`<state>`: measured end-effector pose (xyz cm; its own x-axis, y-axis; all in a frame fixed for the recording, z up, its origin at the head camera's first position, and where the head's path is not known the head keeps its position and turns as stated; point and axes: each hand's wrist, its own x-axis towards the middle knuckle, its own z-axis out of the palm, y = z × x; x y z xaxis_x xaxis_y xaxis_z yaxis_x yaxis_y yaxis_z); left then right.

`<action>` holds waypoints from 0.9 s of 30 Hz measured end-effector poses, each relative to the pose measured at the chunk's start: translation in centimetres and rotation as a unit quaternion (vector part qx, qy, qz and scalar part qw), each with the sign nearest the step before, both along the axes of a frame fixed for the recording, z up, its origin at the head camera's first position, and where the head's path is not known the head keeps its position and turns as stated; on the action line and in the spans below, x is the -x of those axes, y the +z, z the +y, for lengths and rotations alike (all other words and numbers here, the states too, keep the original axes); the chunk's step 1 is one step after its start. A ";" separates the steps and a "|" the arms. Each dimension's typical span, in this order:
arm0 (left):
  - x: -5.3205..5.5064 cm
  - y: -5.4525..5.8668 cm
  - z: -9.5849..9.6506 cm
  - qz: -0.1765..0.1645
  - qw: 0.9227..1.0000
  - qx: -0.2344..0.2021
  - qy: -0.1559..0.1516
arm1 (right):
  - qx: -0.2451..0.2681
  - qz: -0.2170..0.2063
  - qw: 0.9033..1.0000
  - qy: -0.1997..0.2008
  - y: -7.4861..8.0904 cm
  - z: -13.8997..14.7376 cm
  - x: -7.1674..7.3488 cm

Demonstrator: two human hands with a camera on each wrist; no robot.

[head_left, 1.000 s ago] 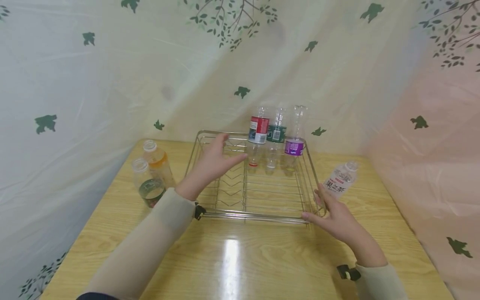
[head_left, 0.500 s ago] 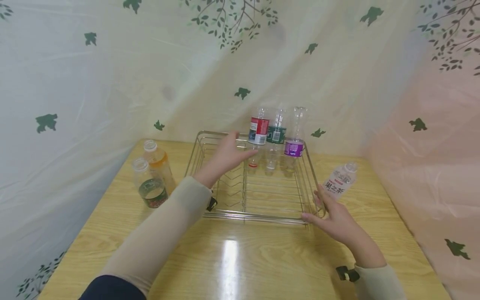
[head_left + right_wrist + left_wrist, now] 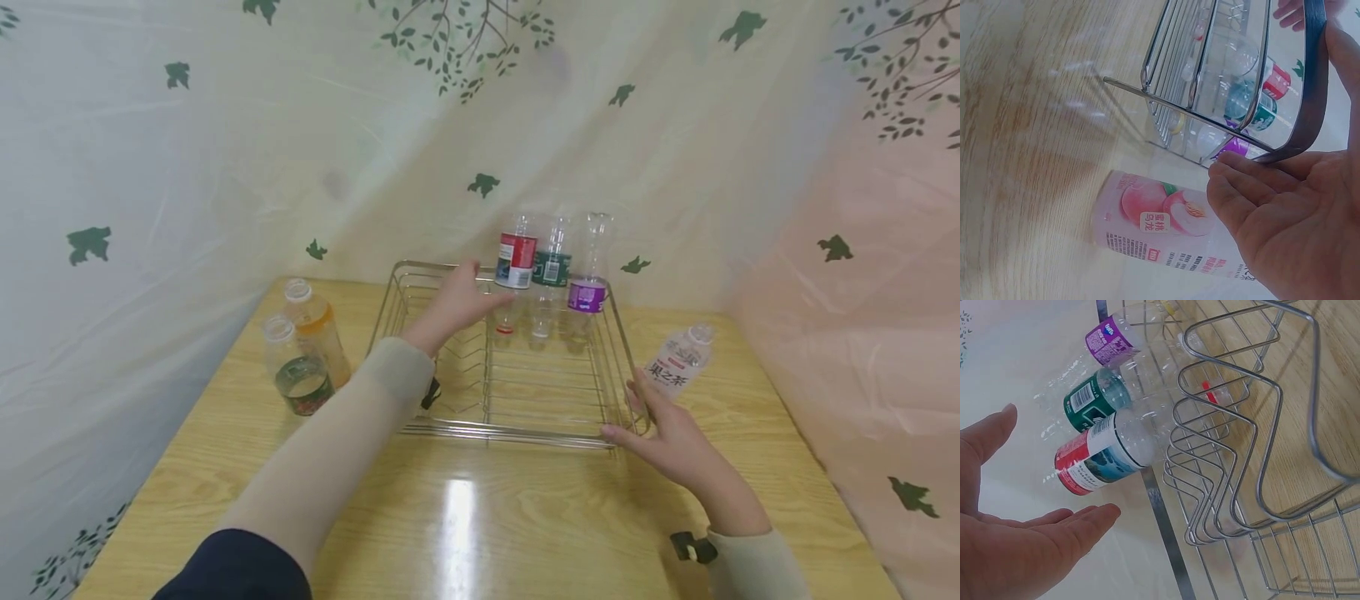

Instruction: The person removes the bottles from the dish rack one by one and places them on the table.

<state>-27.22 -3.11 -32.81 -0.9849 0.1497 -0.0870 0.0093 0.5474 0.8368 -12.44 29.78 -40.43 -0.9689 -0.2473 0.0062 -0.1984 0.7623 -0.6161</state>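
Observation:
My left hand [image 3: 459, 302] reaches over the wire dish rack [image 3: 517, 435], thumb and fingers spread. It is close beside an upside-down plastic bottle [image 3: 517, 260] with a red and white label. In the left wrist view, a gap shows between this open left hand [image 3: 1041, 547] and the bottle's label. Two more inverted bottles, one green-labelled [image 3: 552, 268] and one purple-labelled [image 3: 587, 295], lean in the rack's back right part. My right hand [image 3: 678, 442] holds the rack's front right corner, thumb on the front rim, fingers along the side; the right wrist view shows the rim [image 3: 1313, 81] between them.
Right of the rack stands an uncapped peach-drink bottle [image 3: 678, 360], just past my right fingers. Two uncapped bottles, one orange-banded [image 3: 318, 325] and one dark-green-labelled [image 3: 303, 385], stand left of the rack on the wooden table [image 3: 555, 517]. A patterned curtain [image 3: 390, 167] hangs behind.
My left hand has moved right across the rack toward the red-labelled bottle, slowing in the last half second. The right hand, rack and bottles have stayed in place.

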 end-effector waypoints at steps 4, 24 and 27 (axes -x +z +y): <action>0.3 -0.2 0.3 -0.001 1.000 -0.005 0.004 | -0.002 0.000 1.000 -0.002 0.0 0.0 0.0; 1.7 -0.9 1.5 0.011 0.999 -0.039 0.001 | 0.013 -0.005 1.000 -0.004 -0.1 0.1 -0.1; 1.9 -1.3 1.6 0.009 0.999 -0.047 0.006 | 0.012 -0.004 1.000 -0.004 -0.1 0.1 -0.1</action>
<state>-29.11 -1.50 -34.09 -0.9881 0.1436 -0.0552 0.0184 0.4669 0.8841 -12.39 29.86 -40.57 -0.9708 -0.2400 0.0047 -0.1880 0.7481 -0.6364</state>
